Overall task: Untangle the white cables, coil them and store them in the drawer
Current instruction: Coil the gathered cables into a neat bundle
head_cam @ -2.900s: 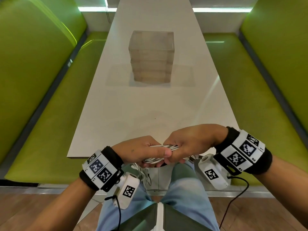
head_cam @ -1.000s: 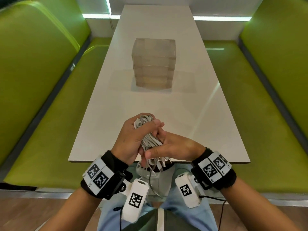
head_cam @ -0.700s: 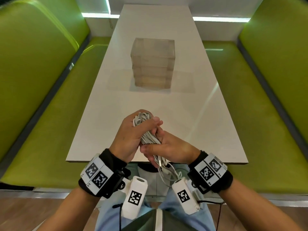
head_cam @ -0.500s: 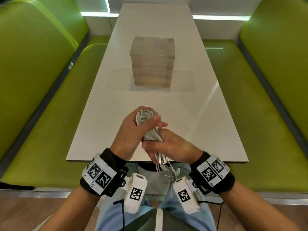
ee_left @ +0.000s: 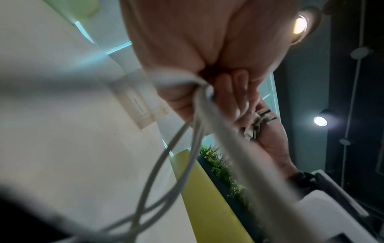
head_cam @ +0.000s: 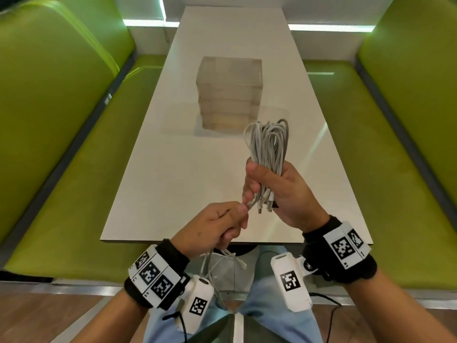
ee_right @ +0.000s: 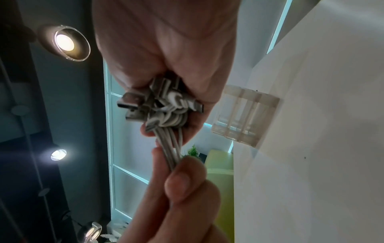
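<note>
The long white table (head_cam: 173, 169) stretches away in front of both hands, with green benches (head_cam: 61, 169) on each side of it. On the table, beyond the hands and well apart from them, stands the clear drawer unit (head_cam: 230, 92), all its drawers closed. The right hand (head_cam: 279, 191) is raised above the near part of the table and its fingers curl around the bundle of white cables (head_cam: 269, 144); the looped end of the bundle stands up above this hand, toward the drawer unit. Under the same hand a cluster of plugs (ee_right: 158, 103) sticks out from the fist. The left hand (head_cam: 217, 229) is lower, just beside the right one and near the table edge; its thumb and fingers pinch a few strands (ee_right: 172, 151) that come out of the bundle. From the left hand loose cable ends (head_cam: 215, 266) hang down toward the lap.
</note>
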The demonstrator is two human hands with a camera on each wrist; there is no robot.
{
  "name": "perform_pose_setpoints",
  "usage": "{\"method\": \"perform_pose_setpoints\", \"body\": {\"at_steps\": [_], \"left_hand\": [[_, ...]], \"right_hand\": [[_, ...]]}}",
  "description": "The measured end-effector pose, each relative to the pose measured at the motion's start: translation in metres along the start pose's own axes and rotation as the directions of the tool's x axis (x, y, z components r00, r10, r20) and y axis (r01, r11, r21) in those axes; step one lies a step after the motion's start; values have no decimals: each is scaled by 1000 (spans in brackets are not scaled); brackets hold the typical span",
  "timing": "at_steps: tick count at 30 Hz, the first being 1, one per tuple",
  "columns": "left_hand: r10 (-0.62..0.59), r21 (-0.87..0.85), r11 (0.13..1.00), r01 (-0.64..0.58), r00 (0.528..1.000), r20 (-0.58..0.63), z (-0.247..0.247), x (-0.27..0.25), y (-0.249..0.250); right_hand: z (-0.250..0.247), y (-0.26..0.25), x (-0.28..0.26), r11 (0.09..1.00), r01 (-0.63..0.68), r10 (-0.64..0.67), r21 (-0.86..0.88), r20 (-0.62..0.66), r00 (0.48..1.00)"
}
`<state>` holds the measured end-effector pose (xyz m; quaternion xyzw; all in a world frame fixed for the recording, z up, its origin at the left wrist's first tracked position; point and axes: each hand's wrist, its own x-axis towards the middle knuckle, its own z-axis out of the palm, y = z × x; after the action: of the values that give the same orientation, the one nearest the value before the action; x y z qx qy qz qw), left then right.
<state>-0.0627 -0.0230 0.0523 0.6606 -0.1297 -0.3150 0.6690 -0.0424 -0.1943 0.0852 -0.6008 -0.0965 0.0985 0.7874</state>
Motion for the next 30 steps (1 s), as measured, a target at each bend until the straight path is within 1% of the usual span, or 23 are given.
{"method": "perform_pose_setpoints", "body": {"at_steps": [4,8,12,14,15,16,17,18,19,20,22,23,25,27,30], "left_hand": [[-46,31,998,46,999,24,-2,-1,5],[-96,53,994,93,993,66,-2,-2,11],[-149,145,981,132,982,115,-5,-1,14],[-150,156,979,130,980,130,-6,-2,15],[-148,145,981,129,981,128,-7,-3,14],[-144,127,984,128,982,123,-7,-3,13],[-141,102,986,129,983,118,-7,-4,11],[-138,79,989,129,984,114,-7,-5,9],[-132,57,990,126,985,111,-7,-6,8],[-124,30,992,121,986,115,-6,-7,7],[-102,-44,993,109,984,145,-3,-7,8],[-93,-80,991,107,983,160,-2,-7,8],[-70,-105,990,90,981,180,1,-8,9],[-55,-94,993,72,984,170,2,-8,7],[-54,-87,994,64,992,113,3,-6,3]], "right_hand": [[-3,-3,-1,998,3,-9,-62,-90,996],[-5,-8,-3,996,0,-12,-90,-133,991],[-8,-9,-5,985,-11,-10,-171,-125,992],[-10,-13,-6,962,-29,4,-273,-91,996],[-10,-19,-7,934,-55,40,-352,-50,998],[-10,-26,-7,890,-90,108,-447,14,994],[-9,-33,-7,828,-117,199,-549,91,976],[-8,-38,-7,755,-120,289,-645,163,943],[-5,-42,-7,680,-97,357,-727,212,910],[-3,-42,-6,604,-59,397,-795,236,887],[0,-39,-4,473,32,405,-880,250,879],[0,-38,-3,431,78,400,-899,268,877],[-1,-37,-5,382,151,423,-912,318,848],[-3,-38,-8,337,191,466,-922,340,817],[-3,-36,-8,239,223,489,-945,316,813]]}}
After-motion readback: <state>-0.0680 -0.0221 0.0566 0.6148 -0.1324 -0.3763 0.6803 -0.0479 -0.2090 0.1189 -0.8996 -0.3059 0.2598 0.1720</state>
